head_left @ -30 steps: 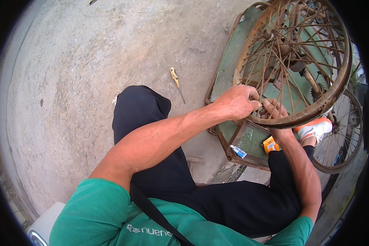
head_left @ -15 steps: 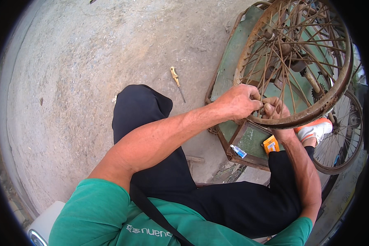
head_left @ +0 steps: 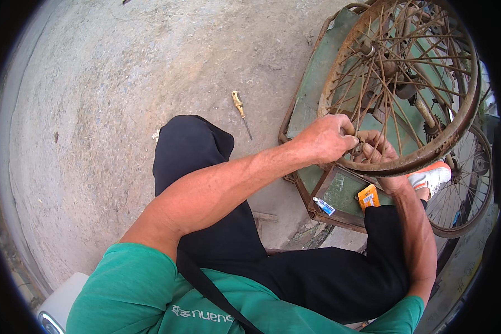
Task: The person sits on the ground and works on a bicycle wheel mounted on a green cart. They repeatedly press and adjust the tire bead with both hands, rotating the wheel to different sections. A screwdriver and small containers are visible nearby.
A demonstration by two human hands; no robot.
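Note:
A rusty spoked wheel (head_left: 446,143) stands tilted at the right, its hub and spokes facing me. At the near left part of its rim, my left hand (head_left: 329,138) is closed, with thumb and forefinger pinched together. My right hand (head_left: 379,151) reaches in among the spokes beside it, fingers curled and thumb bent, almost touching the left fingertips. Something small and greyish seems to sit between the fingertips, but it is too small to make out. Part of the right hand is hidden behind the rim and spokes.
Beneath the wheel lies a green, rust-edged cart bed (head_left: 312,100). A blue-and-white tube (head_left: 323,206) and an orange packet (head_left: 368,197) rest on its near end. On the concrete to the left lies a screwdriver (head_left: 239,106). Another spoked wheel (head_left: 466,195) stands at the far right.
My right hand has shifted slightly to the right, and its fingers have moved a little among the spokes. My left hand has stayed almost in place at the rim.

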